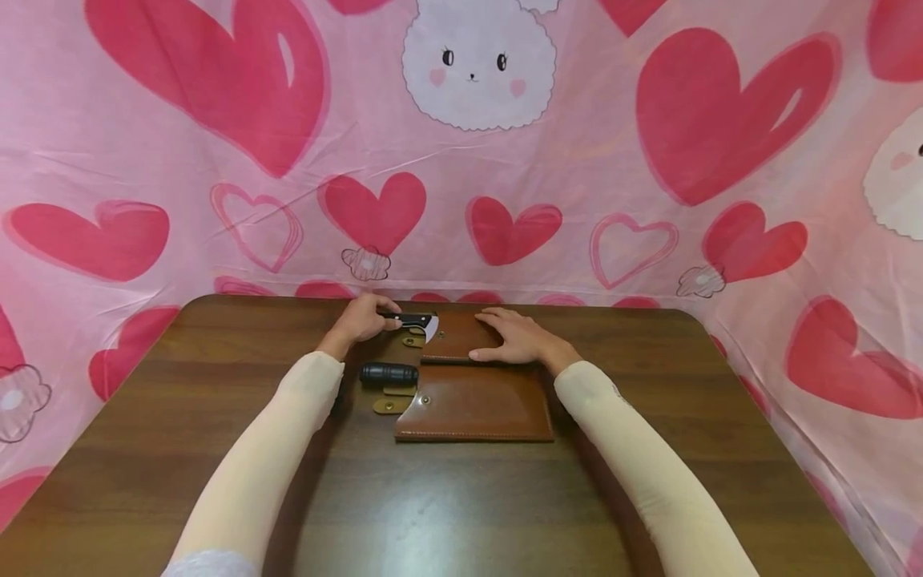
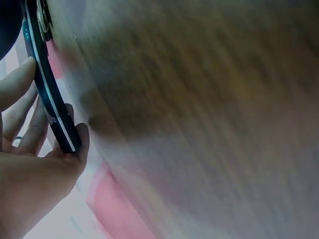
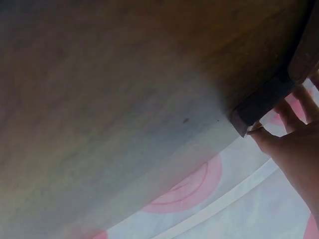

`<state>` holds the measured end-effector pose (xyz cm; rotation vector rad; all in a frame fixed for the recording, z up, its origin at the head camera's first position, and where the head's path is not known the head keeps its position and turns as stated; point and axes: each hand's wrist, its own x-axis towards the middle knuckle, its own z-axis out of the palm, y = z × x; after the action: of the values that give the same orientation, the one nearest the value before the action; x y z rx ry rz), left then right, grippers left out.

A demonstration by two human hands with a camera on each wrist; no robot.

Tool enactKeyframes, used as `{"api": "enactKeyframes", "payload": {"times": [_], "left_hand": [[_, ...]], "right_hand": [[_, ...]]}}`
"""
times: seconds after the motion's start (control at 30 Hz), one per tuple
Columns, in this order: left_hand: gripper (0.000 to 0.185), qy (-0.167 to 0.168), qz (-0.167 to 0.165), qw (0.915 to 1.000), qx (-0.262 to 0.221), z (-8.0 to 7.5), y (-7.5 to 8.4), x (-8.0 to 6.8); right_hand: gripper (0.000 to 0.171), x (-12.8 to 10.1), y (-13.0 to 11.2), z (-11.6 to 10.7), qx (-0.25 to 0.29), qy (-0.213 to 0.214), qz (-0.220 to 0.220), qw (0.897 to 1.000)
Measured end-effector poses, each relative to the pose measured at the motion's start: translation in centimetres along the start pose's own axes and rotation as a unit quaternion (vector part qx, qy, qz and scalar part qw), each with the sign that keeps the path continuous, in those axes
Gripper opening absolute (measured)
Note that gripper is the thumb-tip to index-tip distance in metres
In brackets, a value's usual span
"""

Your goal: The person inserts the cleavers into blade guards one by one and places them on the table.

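Observation:
Two brown leather sheaths lie on the wooden table (image 1: 216,449). The far, smaller sheath (image 1: 456,338) has a knife in it, with a bit of silver blade showing. My left hand (image 1: 364,318) grips that knife's black handle (image 1: 407,319), seen edge-on as a dark handle (image 2: 52,104) between my fingers (image 2: 20,84). My right hand (image 1: 513,335) lies flat on the small sheath and holds it down; its fingers (image 3: 291,117) touch the sheath's edge (image 3: 261,102). The near, larger sheath (image 1: 476,410) holds a knife with a black handle (image 1: 389,373).
Brass snaps on leather straps (image 1: 392,403) stick out left of the sheaths. A pink cloth with red hearts and a white bunny (image 1: 476,60) hangs behind and around the table. The table's near part shows bare wood.

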<state>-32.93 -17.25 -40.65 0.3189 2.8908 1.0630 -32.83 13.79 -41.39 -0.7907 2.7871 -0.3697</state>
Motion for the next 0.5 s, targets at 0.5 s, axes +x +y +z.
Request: {"api": "enactKeyframes", "payload": {"times": [0.5], "left_hand": [[0.032,0.012,0.002,0.9997,0.020,-1.3,-0.2,-0.7]], "right_hand": [[0.078,-0.4,0.2,-0.8,0.000,0.022,-0.036,0.999]]}}
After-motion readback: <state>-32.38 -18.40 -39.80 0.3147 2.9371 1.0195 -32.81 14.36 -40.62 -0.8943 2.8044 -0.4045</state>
